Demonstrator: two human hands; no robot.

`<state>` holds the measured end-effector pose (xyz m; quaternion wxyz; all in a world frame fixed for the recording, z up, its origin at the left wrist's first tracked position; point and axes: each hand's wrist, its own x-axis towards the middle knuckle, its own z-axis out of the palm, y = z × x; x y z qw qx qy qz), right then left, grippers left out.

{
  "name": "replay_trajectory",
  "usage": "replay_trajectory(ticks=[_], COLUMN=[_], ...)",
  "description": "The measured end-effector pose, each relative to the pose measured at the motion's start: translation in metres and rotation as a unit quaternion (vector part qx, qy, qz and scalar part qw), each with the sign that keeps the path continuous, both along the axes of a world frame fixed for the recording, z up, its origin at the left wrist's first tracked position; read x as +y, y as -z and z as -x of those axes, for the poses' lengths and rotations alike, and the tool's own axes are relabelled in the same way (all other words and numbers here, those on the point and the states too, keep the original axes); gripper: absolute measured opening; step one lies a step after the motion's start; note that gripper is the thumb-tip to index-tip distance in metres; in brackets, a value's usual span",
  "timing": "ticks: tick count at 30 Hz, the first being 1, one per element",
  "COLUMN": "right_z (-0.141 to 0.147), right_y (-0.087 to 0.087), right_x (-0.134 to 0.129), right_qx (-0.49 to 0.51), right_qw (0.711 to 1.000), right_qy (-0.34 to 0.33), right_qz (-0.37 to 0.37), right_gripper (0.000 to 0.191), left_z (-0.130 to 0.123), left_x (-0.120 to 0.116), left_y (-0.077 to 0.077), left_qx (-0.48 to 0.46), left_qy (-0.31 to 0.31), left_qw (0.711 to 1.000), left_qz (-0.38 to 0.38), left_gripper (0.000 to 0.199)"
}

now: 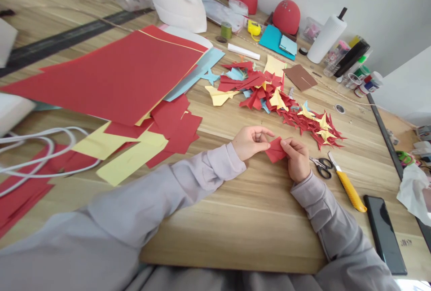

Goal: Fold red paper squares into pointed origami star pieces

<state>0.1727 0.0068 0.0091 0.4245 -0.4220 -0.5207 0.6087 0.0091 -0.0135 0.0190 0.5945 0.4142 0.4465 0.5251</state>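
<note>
A small red paper square (pixel 275 151) with a crease across it is held between my two hands, above the wooden table. My left hand (pixel 251 142) pinches its left corner between thumb and fingers. At its upper right edge, my right hand (pixel 297 158) grips it with thumb and curled fingers. Beyond my hands lies a pile of folded paper pieces (pixel 256 82), red, yellow and blue. Red and yellow folded stars (pixel 305 122) continue that pile to the right.
Large red sheets (pixel 117 71) and yellow strips (pixel 131 158) lie at left, near a white cable (pixel 72 136). Scissors (pixel 323 168), a yellow cutter (pixel 350 190) and a phone (pixel 384 235) are at right. Bottles (pixel 326 37) stand at the back.
</note>
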Motion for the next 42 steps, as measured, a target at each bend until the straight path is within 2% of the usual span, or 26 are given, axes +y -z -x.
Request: replay_trajectory(ticks=[20, 26, 37, 42], right_z=[0.002, -0.002, -0.003, -0.004], right_y=[-0.004, -0.008, -0.001, 0.002], right_x=[0.002, 0.010, 0.007, 0.007], right_qx=[0.059, 0.110, 0.050, 0.006], right_qw=[0.996, 0.988, 0.998, 1.000], right_qy=[0.044, 0.088, 0.036, 0.013], right_qz=[0.044, 0.058, 0.011, -0.015], right_gripper=[0.021, 0.021, 0.024, 0.024], left_z=[0.002, 0.003, -0.001, -0.001], left_x=[0.001, 0.002, -0.001, 0.000], left_y=[0.001, 0.004, 0.007, 0.009], left_qx=[-0.040, -0.053, -0.041, -0.045], left_qy=[0.012, -0.001, -0.004, -0.031], left_qw=[0.999, 0.999, 0.999, 0.998], left_qz=[0.009, 0.010, -0.025, -0.013], left_gripper=[0.030, 0.028, 0.034, 0.029])
